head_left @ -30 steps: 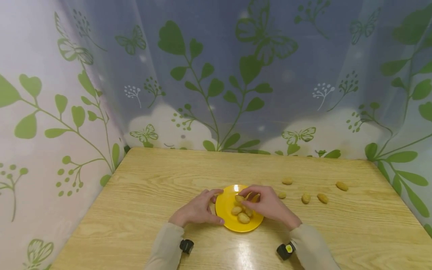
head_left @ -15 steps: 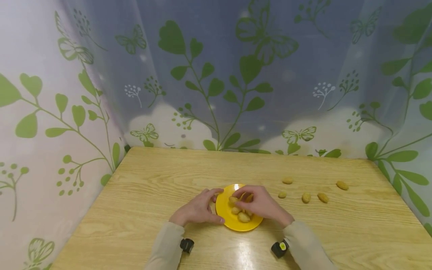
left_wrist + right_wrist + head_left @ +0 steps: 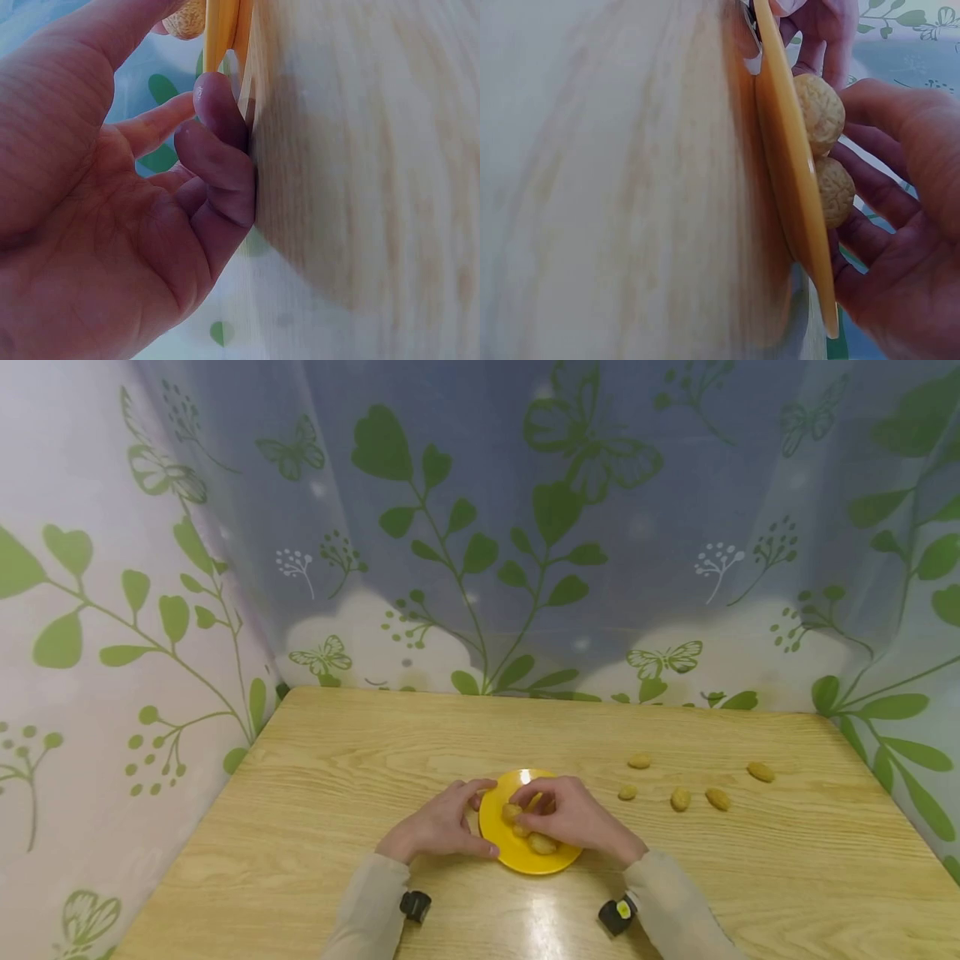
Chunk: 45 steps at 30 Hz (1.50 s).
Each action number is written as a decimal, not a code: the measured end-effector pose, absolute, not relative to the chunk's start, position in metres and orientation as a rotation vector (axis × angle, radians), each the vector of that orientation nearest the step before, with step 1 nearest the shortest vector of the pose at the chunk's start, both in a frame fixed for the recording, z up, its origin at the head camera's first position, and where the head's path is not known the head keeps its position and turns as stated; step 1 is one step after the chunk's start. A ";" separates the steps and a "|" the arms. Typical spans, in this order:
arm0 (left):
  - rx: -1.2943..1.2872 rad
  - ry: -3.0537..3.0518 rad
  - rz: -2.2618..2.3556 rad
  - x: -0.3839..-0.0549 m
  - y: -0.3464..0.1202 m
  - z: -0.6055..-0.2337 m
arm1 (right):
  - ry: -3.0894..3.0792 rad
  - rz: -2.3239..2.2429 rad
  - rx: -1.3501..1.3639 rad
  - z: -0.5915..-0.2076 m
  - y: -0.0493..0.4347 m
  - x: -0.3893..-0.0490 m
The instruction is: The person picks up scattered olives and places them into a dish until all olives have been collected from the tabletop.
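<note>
On the wooden table point(image 3: 360, 743) lies a round yellow plate point(image 3: 528, 865) with several tan, net-textured peanuts point(image 3: 542, 844) on it, partly covered by the right hand. My left hand point(image 3: 438, 824) curves round the plate's left side, thumb at the near rim and forefinger at the far rim; its lower fingers curl against the tabletop in the left wrist view. Over the plate, my right hand point(image 3: 570, 817) pinches one peanut point(image 3: 512, 812) between thumb and fingers, low over the left half. The right wrist view shows two peanuts point(image 3: 835, 193) standing above the plate's edge.
To the right of the plate, several more peanuts point(image 3: 680, 799) lie scattered on the table. Behind the far table edge hangs a curtain point(image 3: 480, 527) printed with green leaves and butterflies. Each sleeve end has a small black device point(image 3: 415, 907) at the wrist.
My right hand has moved left and slightly nearer over the plate with the pinched peanut. The peanut beside the plate is now fully uncovered. My left hand stays put.
</note>
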<state>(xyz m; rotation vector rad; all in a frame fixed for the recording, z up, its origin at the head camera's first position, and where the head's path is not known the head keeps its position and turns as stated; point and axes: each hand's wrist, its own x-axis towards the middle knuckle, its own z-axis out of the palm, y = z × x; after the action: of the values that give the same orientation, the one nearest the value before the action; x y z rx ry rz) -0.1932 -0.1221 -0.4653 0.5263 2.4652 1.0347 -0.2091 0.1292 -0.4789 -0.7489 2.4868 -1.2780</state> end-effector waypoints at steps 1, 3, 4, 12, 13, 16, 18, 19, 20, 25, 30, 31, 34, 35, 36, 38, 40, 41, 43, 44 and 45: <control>0.525 2.463 1.038 -0.193 -0.122 -0.465 | 2.486 -1.271 -0.756 -0.479 0.129 -0.210; 0.525 2.461 1.042 -0.193 -0.121 -0.465 | 2.485 -1.257 -0.762 -0.479 0.130 -0.210; 0.524 2.461 1.043 -0.193 -0.121 -0.465 | 2.487 -1.248 -0.765 -0.479 0.130 -0.210; 0.542 2.481 1.018 -0.193 -0.121 -0.465 | 2.486 -1.275 -0.773 -0.478 0.136 -0.207; 0.543 2.484 1.014 -0.193 -0.121 -0.465 | 2.492 -1.283 -0.773 -0.477 0.137 -0.206; 0.543 2.491 1.012 -0.192 -0.121 -0.465 | 2.524 -1.306 -0.773 -0.474 0.140 -0.202; 0.547 2.495 1.013 -0.192 -0.121 -0.465 | 2.548 -1.328 -0.780 -0.470 0.144 -0.199; 0.550 2.497 1.013 -0.193 -0.122 -0.465 | 2.556 -1.341 -0.787 -0.469 0.146 -0.199; 0.552 2.497 1.014 -0.193 -0.122 -0.465 | 2.562 -1.353 -0.792 -0.468 0.148 -0.198; 0.548 2.487 1.026 -0.194 -0.122 -0.466 | 2.587 -1.399 -0.808 -0.461 0.162 -0.193; 0.545 2.484 1.035 -0.193 -0.121 -0.465 | 2.635 -1.431 -0.794 -0.456 0.178 -0.189; 0.545 2.483 1.036 -0.193 -0.121 -0.465 | 2.646 -1.433 -0.784 -0.456 0.181 -0.189; 0.547 2.477 1.045 -0.192 -0.120 -0.466 | 2.687 -1.425 -0.733 -0.454 0.194 -0.187; 0.549 2.474 1.049 -0.192 -0.120 -0.466 | 2.704 -1.421 -0.715 -0.453 0.199 -0.186; 0.551 2.472 1.051 -0.192 -0.120 -0.466 | 2.720 -1.419 -0.702 -0.452 0.203 -0.185; 0.553 2.471 1.053 -0.193 -0.120 -0.466 | 2.748 -1.423 -0.674 -0.450 0.212 -0.183; 0.554 2.472 1.049 -0.193 -0.120 -0.466 | 2.772 -1.425 -0.646 -0.449 0.221 -0.181; 0.554 2.474 1.047 -0.193 -0.120 -0.466 | 2.784 -1.425 -0.638 -0.448 0.225 -0.180; 0.554 2.479 1.041 -0.193 -0.120 -0.466 | 2.797 -1.426 -0.621 -0.449 0.231 -0.178; 0.555 2.480 1.040 -0.193 -0.120 -0.466 | 2.807 -1.421 -0.614 -0.450 0.234 -0.177; 0.556 2.480 1.041 -0.193 -0.120 -0.467 | 2.809 -1.425 -0.611 -0.452 0.237 -0.176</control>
<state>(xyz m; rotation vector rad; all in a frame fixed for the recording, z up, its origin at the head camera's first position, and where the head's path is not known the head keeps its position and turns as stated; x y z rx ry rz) -0.1933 -0.1197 -0.4665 0.5560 2.4800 1.0408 -0.1760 0.2372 -0.4516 -0.6107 2.8088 -1.4254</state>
